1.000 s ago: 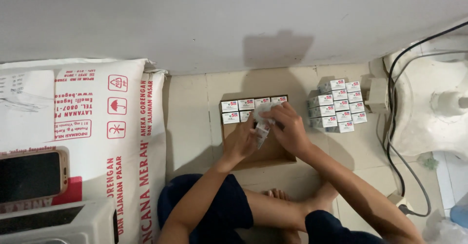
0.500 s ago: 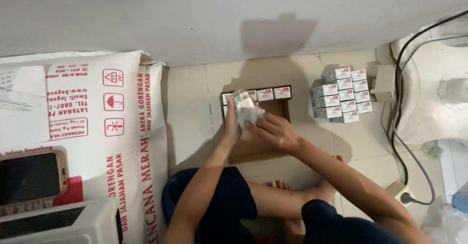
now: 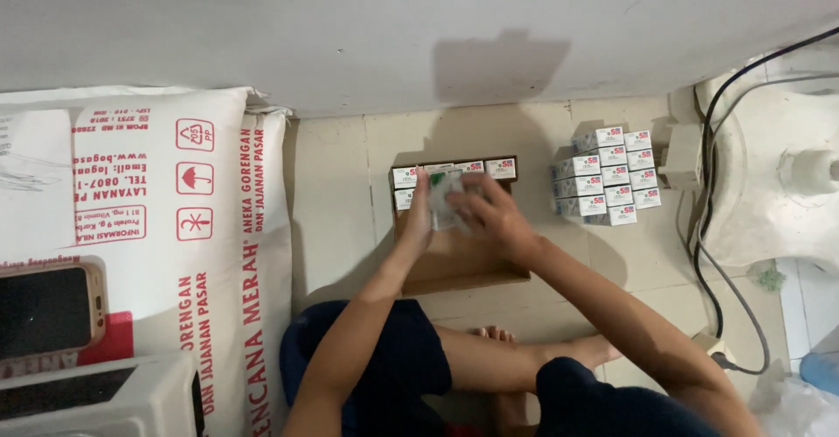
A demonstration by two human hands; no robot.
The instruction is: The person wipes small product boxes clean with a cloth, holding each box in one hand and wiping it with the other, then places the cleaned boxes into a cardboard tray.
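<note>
Both hands meet over the far edge of a shallow brown cardboard tray (image 3: 459,267) that lies on the tiled floor (image 3: 336,201); the right hand (image 3: 494,217) is curled over a small white carton (image 3: 446,205) with green marks, fingers closed on it from above, while the left hand (image 3: 418,218) presses flat against the carton's left side, fingers straight rather than wrapped; the carton sits just behind a row of like cartons (image 3: 454,171) already standing along the tray's far wall, touching or nearly touching them, though blur hides the exact contact.

Such a carton looks light and thin-walled, stiff enough to keep its shape but likely to dent if squeezed hard; its smooth printed faces may slide a little, so a hold across two opposite flat sides seems safest, away from the end flaps.

A stack of the same white cartons (image 3: 607,175) stands on the floor to the right of the tray, near a pale block and black cables (image 3: 712,227); a large printed white sack (image 3: 166,227) lies well apart to the left, with a phone (image 3: 48,310) at its near corner; the person's bare foot (image 3: 568,350) rests just beside the tray's near edge; the standing row leaves little room for fingers on the far side.
</note>
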